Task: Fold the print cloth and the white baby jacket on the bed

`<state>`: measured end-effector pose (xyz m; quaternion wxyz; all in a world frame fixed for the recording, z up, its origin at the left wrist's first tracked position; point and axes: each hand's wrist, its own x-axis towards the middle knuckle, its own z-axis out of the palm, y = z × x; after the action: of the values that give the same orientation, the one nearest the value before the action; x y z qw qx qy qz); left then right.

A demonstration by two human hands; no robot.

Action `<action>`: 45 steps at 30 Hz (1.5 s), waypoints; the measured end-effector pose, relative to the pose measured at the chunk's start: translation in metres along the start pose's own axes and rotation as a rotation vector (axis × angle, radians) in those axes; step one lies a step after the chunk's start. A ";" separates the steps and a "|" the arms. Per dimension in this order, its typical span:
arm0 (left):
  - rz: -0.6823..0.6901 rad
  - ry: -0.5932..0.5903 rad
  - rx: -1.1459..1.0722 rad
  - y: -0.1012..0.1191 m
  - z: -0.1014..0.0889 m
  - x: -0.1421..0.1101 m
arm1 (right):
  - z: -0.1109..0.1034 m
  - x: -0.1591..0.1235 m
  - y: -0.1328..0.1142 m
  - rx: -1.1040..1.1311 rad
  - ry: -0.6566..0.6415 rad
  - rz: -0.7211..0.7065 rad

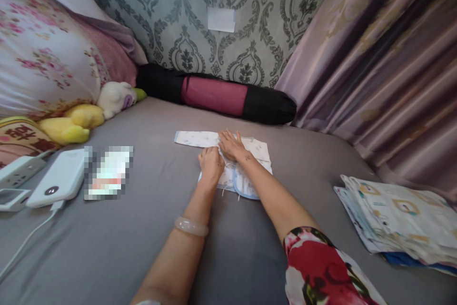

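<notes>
A small white baby shirt (260, 150) with blue edging, a faint print and thin ties lies on the grey sheet. One sleeve (194, 138) stretches out to the left, and ties hang from the near edge. My left hand (211, 163) is closed at the shirt's left side, fingers curled onto the cloth; its fingertips are partly hidden. Beside it, my right hand (231, 145) rests on the upper part of the shirt, fingers extended and spread. The forearms cover part of the shirt's lower half.
A folded cloth stack (403, 219) lies at right. At left are a white power bank (59, 179) with a cable, a power strip (21, 172) and a blurred-out flat object (110, 172). Plush toys (76, 122) and a black-and-maroon roll bag (214, 95) sit farther back.
</notes>
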<state>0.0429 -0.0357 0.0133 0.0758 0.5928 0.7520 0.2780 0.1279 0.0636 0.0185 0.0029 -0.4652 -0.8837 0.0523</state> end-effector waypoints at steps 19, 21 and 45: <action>-0.040 -0.079 0.136 0.004 -0.002 -0.005 | 0.000 0.033 -0.006 -0.012 -0.034 -0.009; -0.066 -0.087 0.145 0.005 -0.004 -0.004 | -0.004 0.038 -0.008 -0.019 -0.055 -0.004; -0.777 0.668 -0.677 -0.069 -0.022 0.035 | -0.014 0.119 -0.124 -0.178 -0.044 -0.570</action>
<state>-0.0356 -0.0204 0.0039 0.1159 0.0990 0.7662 0.6242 -0.0409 0.0927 0.0388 -0.0423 -0.1953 -0.9797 -0.0183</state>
